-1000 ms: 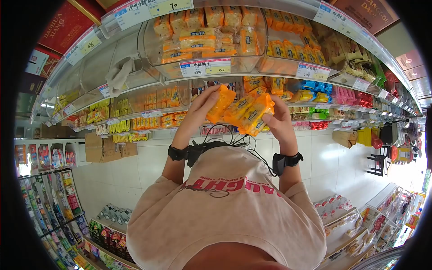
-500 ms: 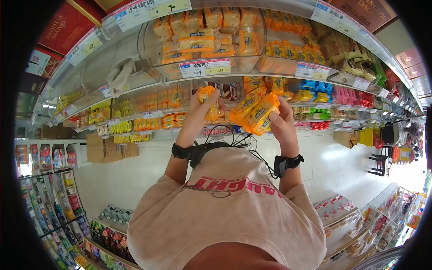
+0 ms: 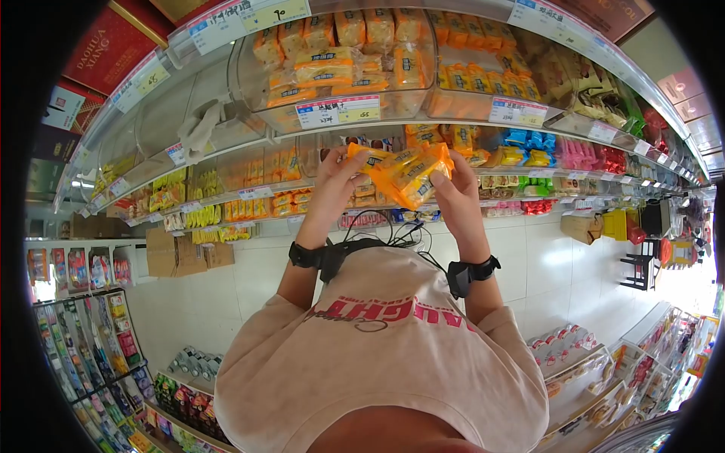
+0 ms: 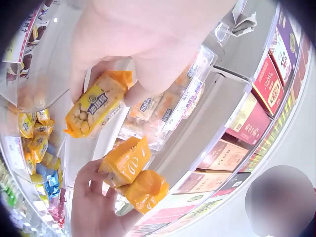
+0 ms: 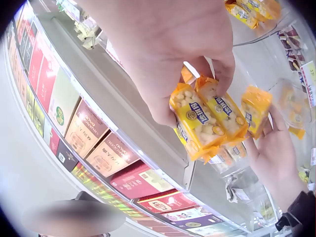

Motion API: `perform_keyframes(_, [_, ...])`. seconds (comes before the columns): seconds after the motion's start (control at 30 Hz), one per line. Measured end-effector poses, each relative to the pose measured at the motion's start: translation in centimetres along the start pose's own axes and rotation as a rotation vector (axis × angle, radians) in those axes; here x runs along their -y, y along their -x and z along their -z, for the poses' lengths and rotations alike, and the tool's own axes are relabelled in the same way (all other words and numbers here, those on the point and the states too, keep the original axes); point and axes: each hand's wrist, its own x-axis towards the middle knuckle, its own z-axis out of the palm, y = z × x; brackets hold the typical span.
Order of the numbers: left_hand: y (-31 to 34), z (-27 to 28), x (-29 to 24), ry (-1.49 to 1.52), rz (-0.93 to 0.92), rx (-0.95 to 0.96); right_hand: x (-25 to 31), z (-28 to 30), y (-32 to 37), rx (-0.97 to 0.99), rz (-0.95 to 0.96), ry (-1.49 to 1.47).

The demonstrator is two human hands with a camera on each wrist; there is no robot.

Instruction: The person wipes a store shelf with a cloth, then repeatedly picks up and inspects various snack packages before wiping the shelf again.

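My left hand [image 3: 332, 189] grips one small snack packet [image 4: 98, 106] between thumb and fingers. Its wrapper is orange and yellow with a blue label, and pale nutty pieces show through. My right hand [image 3: 462, 204] pinches a bunch of matching snack packets [image 5: 200, 121]; two face the right wrist camera side by side, and another edge shows beneath them. In the head view the two hands are close together at the shelf front, and the left packet overlaps the right bunch. The right wrist view has a gap between the left packet [image 5: 256, 111] and that bunch.
A clear shelf bin [image 3: 264, 113] of similar orange packets stands above the hands, behind price tags [image 3: 337, 111]. Lower shelves hold blue packets [image 3: 529, 143] and pink ones. A crumpled grey glove-like cloth [image 3: 200, 130] hangs over the shelf edge at left. Cardboard [image 3: 174, 253] stands on the floor.
Half a second ago my left hand held its packet apart, to the left of the right hand's bunch. Now the hands have come together, and the left packet has tilted over toward the right.
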Motion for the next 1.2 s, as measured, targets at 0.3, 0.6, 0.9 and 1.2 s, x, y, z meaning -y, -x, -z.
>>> perform_keyframes(0.3, [0.5,-1.8,-0.6,0.068,-0.017,-0.074,0.1,0.1,0.0,0.049,0.031,0.069])
perform_keyframes(0.6, [0.6,-1.3,0.1,-0.204,0.084,-0.098,0.4,-0.1,0.5,0.242,-0.008,0.233])
perform_keyframes(0.9, [2.1,-2.1,-2.3,-0.506,0.135,0.154,1.6,-0.7,0.8,0.254,0.02,0.286])
perform_keyframes(1.2, [2.3,-3.0,-2.7,-0.537,-0.028,0.258,0.8,0.5,0.7,0.238,0.013,0.285])
